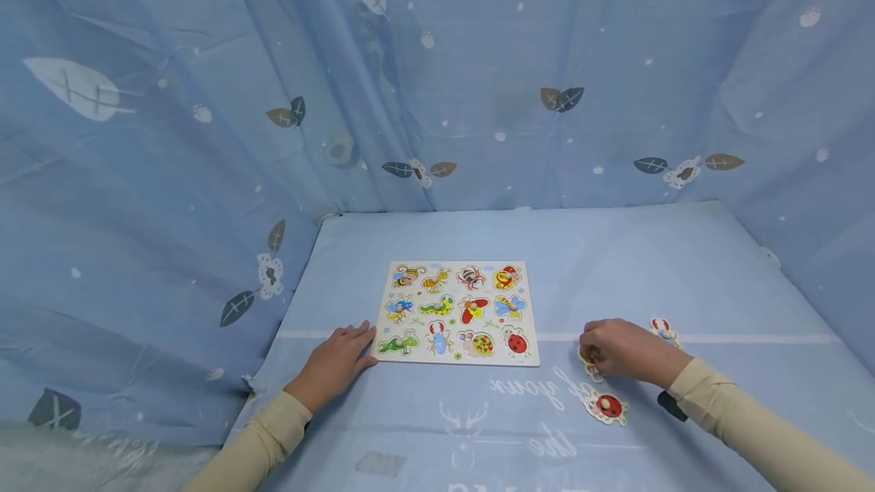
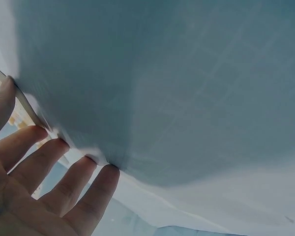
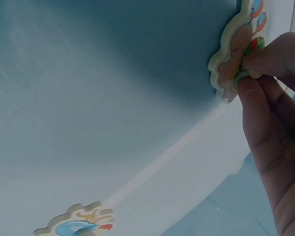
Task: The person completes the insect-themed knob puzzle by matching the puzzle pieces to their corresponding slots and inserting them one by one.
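My right hand pinches the small knob of a snail puzzle piece between thumb and fingers, right of the board. The piece is tilted in the right wrist view and mostly hidden under the hand in the head view. With fingers spread, my left hand rests at the left edge of a wooden insect puzzle board, its fingertips touching the cloth and its thumb against the edge. A ladybug piece lies just in front of the right hand. Behind that hand is a beetle piece with red claws.
The board lies flat on a light blue cloth with pale printed lettering, and knobbed insect pieces sit in several of its slots. Blue patterned curtains hang at the back and both sides. A tape-like patch is near the front.
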Motion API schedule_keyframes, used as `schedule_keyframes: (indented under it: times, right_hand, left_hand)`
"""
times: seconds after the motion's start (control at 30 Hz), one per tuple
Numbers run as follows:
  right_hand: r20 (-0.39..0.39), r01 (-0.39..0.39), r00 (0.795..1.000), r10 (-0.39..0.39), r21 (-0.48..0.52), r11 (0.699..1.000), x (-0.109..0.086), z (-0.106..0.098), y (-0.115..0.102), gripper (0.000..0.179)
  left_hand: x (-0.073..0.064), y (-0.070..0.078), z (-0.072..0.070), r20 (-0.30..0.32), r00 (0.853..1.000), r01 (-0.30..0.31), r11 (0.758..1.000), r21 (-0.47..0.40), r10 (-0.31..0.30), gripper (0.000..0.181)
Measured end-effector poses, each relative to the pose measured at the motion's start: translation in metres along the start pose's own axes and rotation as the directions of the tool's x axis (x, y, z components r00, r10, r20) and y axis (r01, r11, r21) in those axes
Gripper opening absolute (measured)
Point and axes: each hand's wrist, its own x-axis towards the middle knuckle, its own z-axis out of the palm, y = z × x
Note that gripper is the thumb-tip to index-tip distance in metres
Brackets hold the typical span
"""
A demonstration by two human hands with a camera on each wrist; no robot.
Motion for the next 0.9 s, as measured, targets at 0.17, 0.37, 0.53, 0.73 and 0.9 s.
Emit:
schedule_keyframes:
  times: [0.17,0.37,0.53,0.73,0.9]
  right_hand:
    - [-0.013,-0.029,0.999,0.029,0.026,0.999,0.016,-0.008,-0.008,0.020]
    - [-0.031,0.012,0.999,-0.011,0.048,0.999,0.057,-0.006,-0.033,0.007]
    - [-0.055,0.097,0.994,-0.094,0.051,0.994,0.095,0.005,-0.056,0.004]
    - [-0.059,0.156,0.986,-0.154,0.026,0.987,0.127,0.020,-0.074,0.006]
    - [-0.032,0.125,0.992,-0.124,0.012,0.992,0.140,0.029,-0.081,0.008]
  left_hand:
    - [0.000,-0.002,0.001,-0.007,1.000,-0.004,1.000,0.007,0.004,0.058]
    - [0.001,-0.005,0.002,-0.013,1.000,-0.003,1.000,0.008,0.003,0.058]
    - [0.001,-0.004,0.003,-0.008,1.000,0.008,1.000,0.004,-0.008,0.057]
    - [0.000,-0.001,0.003,-0.002,1.000,0.009,1.000,-0.004,-0.009,0.056]
    - [0.000,-0.001,0.002,-0.001,1.000,0.009,1.000,0.005,-0.009,0.056]
